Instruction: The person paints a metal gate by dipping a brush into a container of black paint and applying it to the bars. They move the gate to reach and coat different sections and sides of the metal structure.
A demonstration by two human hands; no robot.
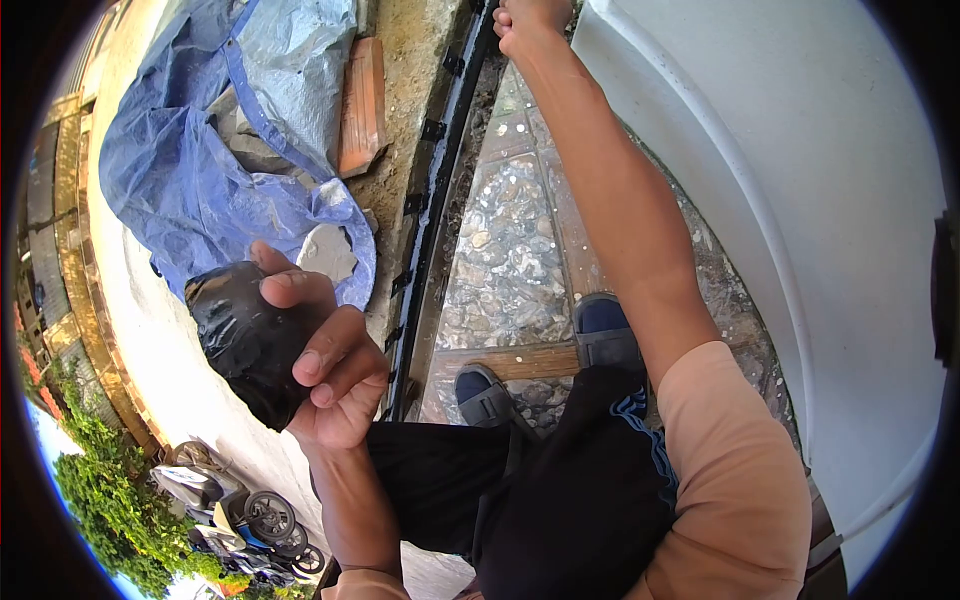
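Observation:
My left hand (335, 375) is raised at the left, its fingers wrapped round a shiny black, rounded object (250, 340) that looks like a coated container; its opening is hidden. At the top edge of the view, my right hand (530, 22) reaches far forward with fingers curled closed. What it holds, if anything, I cannot make out. It is close to the far end of a long black bar (432, 200), which runs beside the paving. Black patches stick out along the bar's left side, and pale glossy streaks show on it.
A blue tarpaulin (180, 190) partly covers rubble at the left, beside an orange-brown brick-like block (362, 110). A large white curved panel (800, 180) borders the right. My sandalled feet stand on pebbled paving (505, 260). Motorcycles (245, 510) are parked at the lower left.

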